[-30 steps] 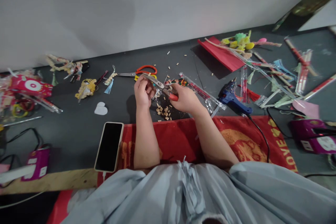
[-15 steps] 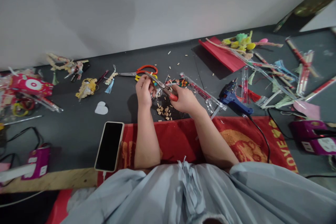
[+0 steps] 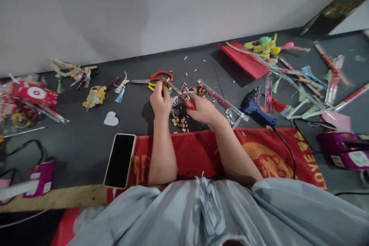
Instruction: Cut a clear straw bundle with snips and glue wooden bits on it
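While our right hand and left hand grip, we list: red-handled grey metal cutters, clenched right; 1 heap of short tan wooden-looking bits, seemingly finished; 1 small pale stick, pinched left, at the cutters' tips, seemingly uncut.

Right hand gripping the red-handled tool just beside the pile of beige bits, left hand curled at its tip! Blue glue gun right of the pile, white heart left, red towel on the near side.
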Demonstrator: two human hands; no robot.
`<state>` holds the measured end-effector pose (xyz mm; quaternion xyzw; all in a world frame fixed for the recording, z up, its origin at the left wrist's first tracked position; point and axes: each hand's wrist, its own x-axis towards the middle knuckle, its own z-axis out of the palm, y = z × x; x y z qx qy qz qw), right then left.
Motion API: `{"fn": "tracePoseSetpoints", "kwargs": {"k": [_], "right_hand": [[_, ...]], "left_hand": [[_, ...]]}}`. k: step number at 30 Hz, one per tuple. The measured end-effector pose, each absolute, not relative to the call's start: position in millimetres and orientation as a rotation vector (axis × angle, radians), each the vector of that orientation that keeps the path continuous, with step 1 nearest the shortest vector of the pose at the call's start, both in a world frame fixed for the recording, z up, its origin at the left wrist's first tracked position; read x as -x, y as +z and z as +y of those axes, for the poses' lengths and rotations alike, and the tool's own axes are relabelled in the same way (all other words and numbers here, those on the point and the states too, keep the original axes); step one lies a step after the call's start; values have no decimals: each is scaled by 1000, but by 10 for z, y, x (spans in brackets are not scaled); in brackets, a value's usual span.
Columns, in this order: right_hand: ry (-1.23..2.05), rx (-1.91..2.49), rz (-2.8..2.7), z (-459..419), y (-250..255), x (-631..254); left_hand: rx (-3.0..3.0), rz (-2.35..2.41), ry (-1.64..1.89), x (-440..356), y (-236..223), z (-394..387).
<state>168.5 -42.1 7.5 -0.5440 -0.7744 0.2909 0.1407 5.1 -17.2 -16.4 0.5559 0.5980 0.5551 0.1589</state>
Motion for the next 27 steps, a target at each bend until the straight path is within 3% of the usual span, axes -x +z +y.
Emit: {"fn": "tracePoseSetpoints", "kwargs": {"k": [6, 27], "right_hand": [[948, 1380, -2231, -427, 75, -1706], [650, 1323, -2215, -426, 22, -1701]], "left_hand": [[-1301, 1407, 1667, -97, -140, -175], [-773, 1063, 1565, -124, 41, -199]]}}
